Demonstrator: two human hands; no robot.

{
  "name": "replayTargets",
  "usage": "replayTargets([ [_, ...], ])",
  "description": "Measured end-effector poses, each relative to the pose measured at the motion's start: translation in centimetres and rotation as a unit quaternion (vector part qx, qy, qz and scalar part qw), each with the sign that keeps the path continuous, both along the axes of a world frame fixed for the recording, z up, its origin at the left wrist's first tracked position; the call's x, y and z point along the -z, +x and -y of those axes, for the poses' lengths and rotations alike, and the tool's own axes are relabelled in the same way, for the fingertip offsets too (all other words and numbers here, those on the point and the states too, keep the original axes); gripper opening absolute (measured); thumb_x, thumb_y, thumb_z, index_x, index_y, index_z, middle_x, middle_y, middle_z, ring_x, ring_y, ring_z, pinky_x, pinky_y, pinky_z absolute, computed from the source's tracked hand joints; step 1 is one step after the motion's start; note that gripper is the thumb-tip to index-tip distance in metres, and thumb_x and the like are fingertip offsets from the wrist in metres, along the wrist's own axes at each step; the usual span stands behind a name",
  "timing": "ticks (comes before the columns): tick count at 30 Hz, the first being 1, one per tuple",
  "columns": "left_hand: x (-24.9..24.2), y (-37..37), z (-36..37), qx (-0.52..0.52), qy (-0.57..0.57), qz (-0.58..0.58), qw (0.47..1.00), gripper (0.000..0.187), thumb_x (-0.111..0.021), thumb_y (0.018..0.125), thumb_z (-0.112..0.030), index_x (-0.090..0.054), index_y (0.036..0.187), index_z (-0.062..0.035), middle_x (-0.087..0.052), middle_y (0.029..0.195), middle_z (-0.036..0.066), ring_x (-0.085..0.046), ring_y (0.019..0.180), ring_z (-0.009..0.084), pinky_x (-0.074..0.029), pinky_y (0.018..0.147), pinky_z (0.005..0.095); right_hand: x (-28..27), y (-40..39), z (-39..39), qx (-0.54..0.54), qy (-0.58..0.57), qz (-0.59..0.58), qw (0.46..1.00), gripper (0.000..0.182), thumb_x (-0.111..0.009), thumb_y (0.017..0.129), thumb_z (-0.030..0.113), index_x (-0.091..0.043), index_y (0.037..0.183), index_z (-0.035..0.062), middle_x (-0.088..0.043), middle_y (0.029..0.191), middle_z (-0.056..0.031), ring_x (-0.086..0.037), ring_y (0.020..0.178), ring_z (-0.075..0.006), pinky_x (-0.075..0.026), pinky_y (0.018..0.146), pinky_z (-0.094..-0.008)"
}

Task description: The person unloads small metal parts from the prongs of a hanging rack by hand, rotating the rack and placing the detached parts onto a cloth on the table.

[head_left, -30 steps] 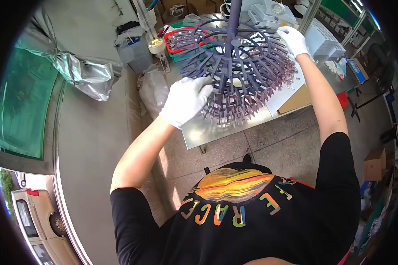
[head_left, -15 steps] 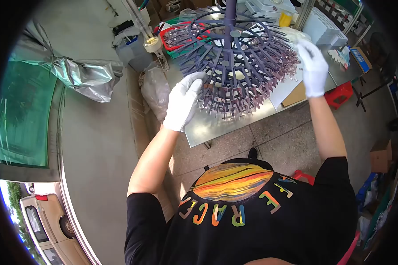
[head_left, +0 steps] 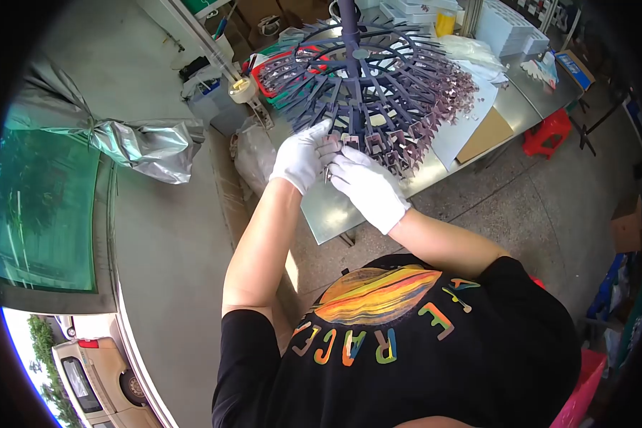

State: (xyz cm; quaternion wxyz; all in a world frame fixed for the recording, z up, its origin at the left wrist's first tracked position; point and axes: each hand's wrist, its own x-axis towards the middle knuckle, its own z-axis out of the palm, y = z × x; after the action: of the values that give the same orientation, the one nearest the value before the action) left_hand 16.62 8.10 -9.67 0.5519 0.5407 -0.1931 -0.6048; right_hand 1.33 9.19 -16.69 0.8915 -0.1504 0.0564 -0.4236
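A tiered round metal rack [head_left: 352, 84] with a central post and many radiating purple-grey arms stands on the metal table. Small reddish-brown metal pieces [head_left: 451, 96] crowd the arm ends on its right side and front. My left hand [head_left: 299, 158], in a white glove, has its fingers closed at the arm ends on the near left edge. Close beside it, my right hand [head_left: 371, 189], also gloved in white, is closed with its fingertips at the same spot. Whatever small part is between the fingers is hidden.
A red tray [head_left: 262, 80] lies behind the rack's left side. White sheets [head_left: 466, 132] and cardboard [head_left: 486, 135] are on the table [head_left: 335, 214] to the right. A red stool [head_left: 547, 133] stands beyond. A plastic bag [head_left: 253, 158] sits at the left, near the wall.
My right hand has come from the rack's right side to its near left edge, meeting my left hand. The left hand stays at the arm ends there. The view has shifted slightly.
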Motion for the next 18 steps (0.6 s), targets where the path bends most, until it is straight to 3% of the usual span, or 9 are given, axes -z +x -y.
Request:
replayTargets([
  [2,0.4,0.0,1.2,0.021,0.033,0.066,0.997,0.019,-0.064,0.087,-0.022,-0.065,0.099,-0.0078,-0.064,0.088,0.005,-0.059,0.075,0.0165,-0.047,0.067,0.0301,1.9,2.7,1.6,0.005,-0.039,0.062,0.997,0.022,-0.055,0.091,0.007,-0.053,0.113,0.0059,-0.059,0.107,-0.0067,-0.057,0.104,-0.0165,-0.046,0.093,-0.0324],
  [4,0.6,0.5,1.4,0.022,-0.001,-0.003,1.0,0.009,-0.061,0.088,-0.015,-0.065,0.092,-0.0074,-0.065,0.08,0.004,-0.059,0.067,0.0151,-0.048,0.061,0.028,-4.2,2.6,-0.4,0.097,0.009,-0.124,0.988,0.018,-0.061,0.088,0.008,-0.055,0.105,0.0109,-0.059,0.1,-0.0007,-0.057,0.095,-0.0123,-0.045,0.085,-0.0278],
  [5,0.1,0.5,1.3,0.064,0.019,-0.007,0.998,0.01,-0.06,0.088,-0.012,-0.064,0.09,-0.0033,-0.066,0.078,0.009,-0.062,0.066,0.0196,-0.051,0.062,0.031,-3.4,3.6,0.2,0.1,0.026,-0.154,0.983,0.018,-0.064,0.085,0.009,-0.059,0.102,0.0098,-0.061,0.097,0.0003,-0.057,0.092,-0.011,-0.046,0.081,-0.0254],
  [7,0.2,0.0,1.5,0.017,0.026,-0.038,0.999,0.01,-0.059,0.088,-0.009,-0.063,0.087,-0.0004,-0.065,0.074,0.015,-0.064,0.064,0.0258,-0.053,0.063,0.0369,-2.2,5.2,0.5,0.121,0.043,-0.147,0.981,0.012,-0.066,0.083,0.006,-0.065,0.095,0.0078,-0.064,0.088,-0.0021,-0.059,0.076,-0.0118,-0.047,0.069,-0.0243],
  [12,-0.3,-0.3,1.8,-0.03,0.074,0.021,0.997,0.012,-0.061,0.087,-0.015,-0.063,0.086,-0.0035,-0.064,0.066,0.01,-0.06,0.05,0.0224,-0.051,0.047,0.0327,-0.7,6.2,1.0,0.113,0.098,-0.141,0.979,0.012,-0.059,0.082,0.006,-0.065,0.093,0.007,-0.063,0.082,-0.003,-0.06,0.07,-0.015,-0.049,0.07,-0.0276],
  [13,0.5,1.3,2.2,0.033,0.061,0.064,0.996,0.02,-0.063,0.087,-0.02,-0.063,0.099,-0.0033,-0.066,0.08,0.013,-0.064,0.066,0.0237,-0.053,0.058,0.0344,-0.9,5.4,1.0,0.091,0.096,-0.126,0.983,0.017,-0.058,0.081,0.005,-0.062,0.098,0.0075,-0.063,0.089,-0.0042,-0.061,0.077,-0.016,-0.05,0.073,-0.029],
  [16,1.8,1.1,1.4,-0.001,-0.028,-0.048,0.998,0.038,-0.064,0.087,-0.025,-0.058,0.116,-0.0019,-0.063,0.1,0.017,-0.062,0.089,0.0265,-0.052,0.073,0.0369,-1.3,2.4,0.1,0.064,0.097,-0.095,0.989,0.029,-0.056,0.079,0.005,-0.055,0.108,0.01,-0.062,0.105,-0.0058,-0.06,0.094,-0.0176,-0.05,0.081,-0.0331],
  [17,1.2,0.1,0.5,-0.022,-0.049,-0.043,0.998,0.053,-0.063,0.088,-0.031,-0.049,0.128,0.0003,-0.056,0.117,0.019,-0.054,0.108,0.0288,-0.048,0.083,0.0381,-1.7,1.5,0.1,0.086,0.095,-0.096,0.987,0.031,-0.056,0.079,0.006,-0.054,0.109,0.0115,-0.062,0.106,-0.005,-0.059,0.095,-0.0172,-0.049,0.082,-0.0344],
  [18,1.6,-0.2,0.8,-0.022,-0.04,-0.063,0.997,0.051,-0.063,0.088,-0.032,-0.051,0.125,0.0006,-0.058,0.112,0.019,-0.057,0.102,0.0289,-0.049,0.079,0.0378,-1.9,1.0,0.4,0.106,0.095,-0.097,0.985,0.032,-0.056,0.078,0.006,-0.053,0.109,0.013,-0.061,0.108,-0.0043,-0.058,0.097,-0.0168,-0.049,0.083,-0.0356],
])
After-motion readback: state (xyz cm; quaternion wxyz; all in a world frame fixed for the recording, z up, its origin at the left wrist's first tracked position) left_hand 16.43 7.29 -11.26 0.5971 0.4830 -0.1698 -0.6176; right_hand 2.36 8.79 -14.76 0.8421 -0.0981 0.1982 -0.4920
